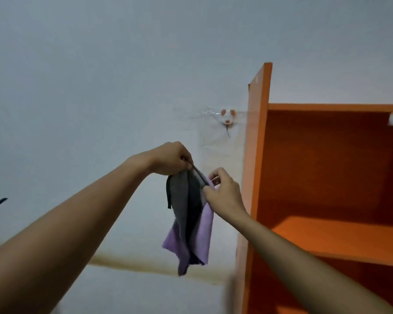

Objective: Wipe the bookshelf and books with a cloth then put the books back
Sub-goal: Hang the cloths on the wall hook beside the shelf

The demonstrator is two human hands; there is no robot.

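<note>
Both hands pinched the top edge of a grey-and-purple cloth [188, 223], left hand [171, 158] and right hand [222, 191], beside the orange bookshelf [256, 155].

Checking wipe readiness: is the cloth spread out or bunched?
Bunched, not spread. The cloth hangs in loose vertical folds, its top edge pinched by the left hand and the right hand, beside the shelf.

cloth [191, 223]: purple and grey, hanging limp in folds at 6 o'clock
bookshelf [258, 143]: orange, standing upright at 3 o'clock
</note>
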